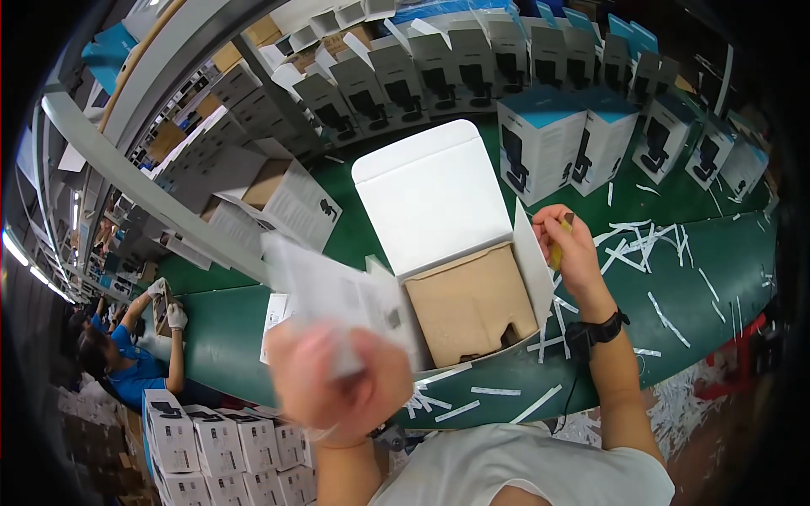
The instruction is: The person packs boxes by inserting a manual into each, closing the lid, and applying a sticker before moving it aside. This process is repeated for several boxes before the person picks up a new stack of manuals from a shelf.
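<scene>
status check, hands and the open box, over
Left hand gripping leaflet, blurred. Right hand holding small yellow item at open box. Cardboard insert inside.

Even, bright overhead light; strip lamps (34, 274) glow at far left. Open white cardboard box lid (426, 194) is near overexposed. Shadows soft and short. Left hand (337, 379) and printed paper leaflet (342, 295) smeared by motion blur. Strong fisheye bending; black vignette at corners.
</scene>
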`<action>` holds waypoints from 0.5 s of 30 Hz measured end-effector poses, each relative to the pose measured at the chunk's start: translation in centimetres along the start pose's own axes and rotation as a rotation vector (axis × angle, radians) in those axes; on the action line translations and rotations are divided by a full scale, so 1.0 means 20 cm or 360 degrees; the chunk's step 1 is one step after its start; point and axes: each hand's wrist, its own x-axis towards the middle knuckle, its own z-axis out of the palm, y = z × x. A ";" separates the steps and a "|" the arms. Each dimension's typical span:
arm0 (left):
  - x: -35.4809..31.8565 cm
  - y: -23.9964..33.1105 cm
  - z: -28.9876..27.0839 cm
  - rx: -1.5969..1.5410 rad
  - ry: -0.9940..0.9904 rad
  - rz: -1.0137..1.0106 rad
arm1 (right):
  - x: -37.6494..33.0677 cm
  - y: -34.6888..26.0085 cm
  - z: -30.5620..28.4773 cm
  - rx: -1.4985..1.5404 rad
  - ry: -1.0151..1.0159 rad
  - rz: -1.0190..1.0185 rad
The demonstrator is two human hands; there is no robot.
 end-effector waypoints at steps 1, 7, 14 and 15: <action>-0.01 0.03 -0.02 -0.0216 -0.0355 -0.0243 | 0.00 -0.01 -0.02 -0.0003 0.0011 0.0002; -0.15 -0.07 -0.06 -0.0631 -0.0800 -0.0276 | -0.11 -0.19 -0.08 -0.0640 -0.0110 -0.0271; -0.17 0.19 0.02 -0.0622 -0.1057 -0.0413 | -0.34 -0.45 0.20 -0.1378 -0.1159 -0.0559; -0.16 0.25 0.04 -0.0423 -0.1215 -0.0216 | -0.32 -0.46 0.16 -0.1413 -0.1108 -0.0537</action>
